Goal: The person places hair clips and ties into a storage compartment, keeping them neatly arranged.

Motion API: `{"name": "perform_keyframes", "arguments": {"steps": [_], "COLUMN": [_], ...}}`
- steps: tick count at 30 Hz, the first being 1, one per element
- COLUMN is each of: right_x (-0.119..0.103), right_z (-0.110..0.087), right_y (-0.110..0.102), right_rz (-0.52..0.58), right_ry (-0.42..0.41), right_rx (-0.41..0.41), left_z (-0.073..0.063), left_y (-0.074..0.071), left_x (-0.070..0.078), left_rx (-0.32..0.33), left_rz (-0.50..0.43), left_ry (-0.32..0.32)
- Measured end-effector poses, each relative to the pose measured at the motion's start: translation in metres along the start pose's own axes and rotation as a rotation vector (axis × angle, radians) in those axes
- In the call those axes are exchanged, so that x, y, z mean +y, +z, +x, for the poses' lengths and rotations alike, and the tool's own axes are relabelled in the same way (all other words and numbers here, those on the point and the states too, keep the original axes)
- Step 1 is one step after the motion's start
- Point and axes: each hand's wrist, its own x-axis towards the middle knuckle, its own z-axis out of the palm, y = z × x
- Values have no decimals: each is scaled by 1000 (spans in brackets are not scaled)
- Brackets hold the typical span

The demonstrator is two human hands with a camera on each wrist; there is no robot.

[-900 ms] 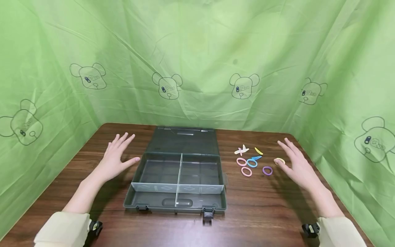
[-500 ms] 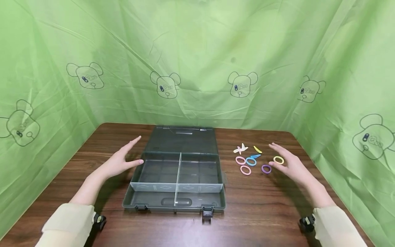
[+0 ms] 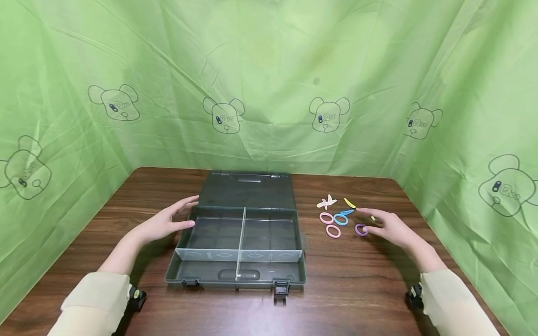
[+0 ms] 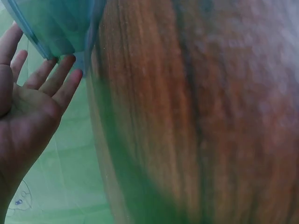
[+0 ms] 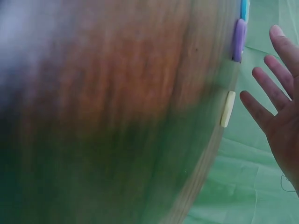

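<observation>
An opened dark translucent plastic box [image 3: 214, 231] with pale dividers lies on the table, its lid [image 3: 248, 191] folded back. My left hand [image 3: 161, 223] is at the box's left side, fingers extended towards the rim; whether they touch it I cannot tell. My right hand [image 3: 392, 227] hovers over the small items, fingers apart and holding nothing. Its thumb is by a purple hair tie [image 5: 239, 40]. Beneath this hand a yellow hair tie [image 5: 228, 109] is mostly hidden in the head view. Closest to its index fingertip are a yellow hair clip [image 3: 350, 203] and a blue clip [image 3: 347, 212].
Two pink hair ties [image 3: 334, 237] and a blue hair tie [image 3: 341, 225] lie right of the box, with pale clips [image 3: 330, 200] behind them. A latch [image 3: 281, 288] sticks out at the box's front. Green cloth [image 3: 273, 93] surrounds the wooden table [image 3: 336, 298].
My left hand has moved right to the box's side. My right hand has come left and lower, from beside the yellow hair tie to over it, its thumb reaching the purple one.
</observation>
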Motion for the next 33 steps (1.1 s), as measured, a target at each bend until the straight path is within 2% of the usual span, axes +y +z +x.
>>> {"name": "perform_keyframes", "arguments": {"steps": [5,11,23,30,33], "right_x": [8,16,22,25,25], "right_z": [6,13,19,20,22], "right_y": [4,5,11,10,11], "right_rz": [-32,-20,-49,-2,-31], "right_ry": [-48,-69,-24,-69,-26], "right_rx": [-11,-33,-81,-75,-90], "left_z": [0,-1,-4,-3,-3], "left_y": [-5,-6,-6,-6,-6], "left_x": [-9,-11,-13,-15,-15], "left_rx": [8,-7,-20,-24,-29], "left_rz": [-22,-71,-107,-108,-106], "left_ry": [-35,-62,-90,-104,-112]}}
